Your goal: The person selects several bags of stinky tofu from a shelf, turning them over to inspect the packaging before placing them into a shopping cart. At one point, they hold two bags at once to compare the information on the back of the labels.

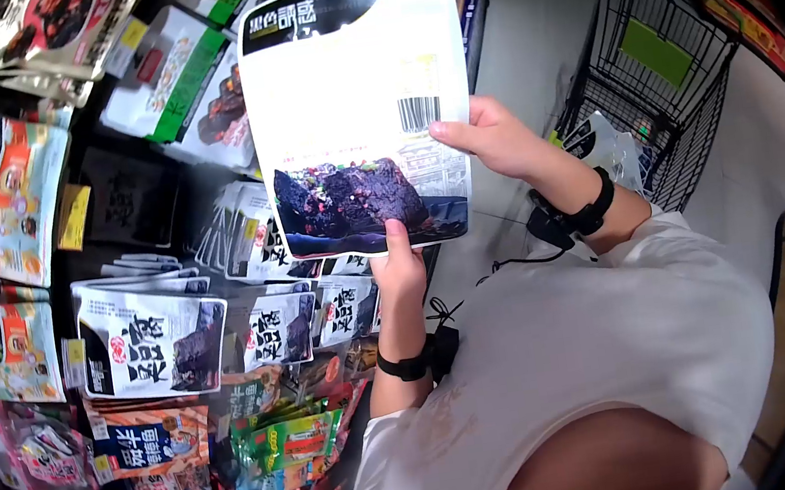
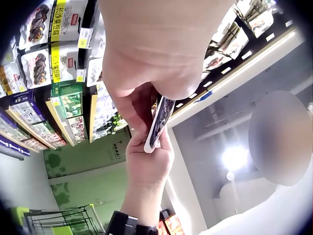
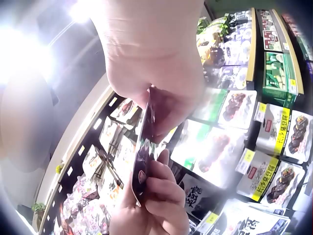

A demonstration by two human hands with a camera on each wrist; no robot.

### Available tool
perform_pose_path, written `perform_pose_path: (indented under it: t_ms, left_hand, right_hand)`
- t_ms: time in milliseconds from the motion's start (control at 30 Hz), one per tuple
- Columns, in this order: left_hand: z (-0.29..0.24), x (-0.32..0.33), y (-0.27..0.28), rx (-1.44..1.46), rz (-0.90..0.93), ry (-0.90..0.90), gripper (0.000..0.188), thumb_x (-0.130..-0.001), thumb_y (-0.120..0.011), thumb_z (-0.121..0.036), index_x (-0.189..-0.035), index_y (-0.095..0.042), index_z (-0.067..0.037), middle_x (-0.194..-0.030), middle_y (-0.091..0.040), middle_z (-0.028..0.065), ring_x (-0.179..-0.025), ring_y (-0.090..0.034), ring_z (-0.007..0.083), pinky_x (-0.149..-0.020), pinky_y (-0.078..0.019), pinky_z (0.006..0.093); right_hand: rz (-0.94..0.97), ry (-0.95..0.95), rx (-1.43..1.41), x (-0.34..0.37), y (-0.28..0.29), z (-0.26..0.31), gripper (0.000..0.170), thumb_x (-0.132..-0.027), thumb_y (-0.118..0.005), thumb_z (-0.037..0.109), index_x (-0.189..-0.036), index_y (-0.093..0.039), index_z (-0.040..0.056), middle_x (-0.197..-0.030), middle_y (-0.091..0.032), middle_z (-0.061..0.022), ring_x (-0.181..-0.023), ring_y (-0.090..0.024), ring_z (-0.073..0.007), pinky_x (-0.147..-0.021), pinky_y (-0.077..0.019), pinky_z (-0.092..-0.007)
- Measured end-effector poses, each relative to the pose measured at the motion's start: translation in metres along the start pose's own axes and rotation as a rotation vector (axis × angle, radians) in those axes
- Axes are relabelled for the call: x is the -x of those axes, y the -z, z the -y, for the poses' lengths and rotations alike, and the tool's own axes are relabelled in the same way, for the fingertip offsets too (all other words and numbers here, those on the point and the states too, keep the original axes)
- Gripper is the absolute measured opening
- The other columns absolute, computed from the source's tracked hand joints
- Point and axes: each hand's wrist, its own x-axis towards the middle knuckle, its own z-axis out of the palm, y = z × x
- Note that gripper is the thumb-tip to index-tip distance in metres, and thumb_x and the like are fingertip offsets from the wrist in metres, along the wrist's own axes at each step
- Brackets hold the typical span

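Note:
In the head view, a flat white-and-black food pouch (image 1: 334, 104) faces me, its back panel showing a barcode and a picture of dark food. My left hand (image 1: 398, 262) pinches its bottom edge, thumb on the front. On the right-hand edge, beside the barcode, my right hand (image 1: 502, 138) grips it the same way. The left wrist view shows the pouch (image 2: 160, 125) edge-on between both hands. From the right wrist, the pouch (image 3: 143, 156) also appears as a thin edge, with the left hand's fingers (image 3: 166, 188) curled behind it.
Shelves of packaged snacks fill the left side, including similar white-and-black pouches (image 1: 155, 338) and green-banded packs (image 1: 178, 85). Orange bags (image 1: 155, 438) hang lower down. A black wire shopping cart (image 1: 663, 76) with a green panel stands on the grey floor (image 1: 533, 28) at right.

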Motion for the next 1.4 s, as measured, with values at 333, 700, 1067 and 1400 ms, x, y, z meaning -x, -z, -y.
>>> perform_pose_path:
  t_ms: [333, 700, 1067, 1400]
  left_hand:
    - [0.046, -0.018, -0.038, -0.152, 0.098, -0.028, 0.041, -0.089, -0.053, -0.016, -0.125, -0.038, -0.001, -0.113, -0.050, 0.0094, -0.098, -0.052, 0.0180, -0.081, -0.0464, 0.0341]
    - [0.060, -0.036, -0.094, -0.011, 0.257, 0.035, 0.048, -0.085, -0.056, -0.012, -0.126, -0.035, 0.000, -0.116, -0.050, 0.0126, -0.102, -0.053, 0.0256, -0.086, -0.0455, 0.0464]
    - [0.105, -0.054, -0.119, -0.321, 0.099, 0.346, 0.040, -0.091, -0.049, -0.016, -0.127, -0.040, -0.001, -0.117, -0.054, 0.0130, -0.093, -0.059, 0.0183, -0.069, -0.0466, 0.0248]
    - [0.099, -0.071, -0.049, -0.352, -0.429, 0.246, 0.042, -0.084, -0.058, -0.021, -0.122, -0.046, -0.008, -0.105, -0.059, 0.0033, -0.087, -0.057, 0.0137, -0.066, -0.0444, 0.0255]
  right_hand:
    - [-0.032, 0.017, -0.036, 0.026, 0.078, 0.020, 0.030, -0.088, -0.054, 0.015, -0.111, -0.056, -0.0042, -0.107, -0.060, -0.0075, -0.094, -0.055, -0.0116, -0.085, -0.0435, -0.0277]
    - [0.053, 0.038, -0.025, 0.038, 0.151, 0.035, 0.033, -0.089, -0.054, 0.019, -0.111, -0.055, -0.0049, -0.105, -0.060, -0.0051, -0.093, -0.053, -0.0093, -0.083, -0.0427, -0.0250]
    - [-0.289, -0.080, 0.169, 0.084, 0.366, 0.051, 0.025, -0.088, -0.056, 0.020, -0.102, -0.058, -0.0008, -0.090, -0.063, -0.0024, -0.076, -0.059, -0.0078, -0.068, -0.0483, -0.0225]
    - [0.036, -0.808, 1.308, 0.183, 0.524, -0.150, 0.031, -0.077, -0.056, 0.029, -0.091, -0.063, 0.0022, -0.091, -0.064, -0.0181, -0.083, -0.060, -0.0313, -0.072, -0.0461, -0.0410]
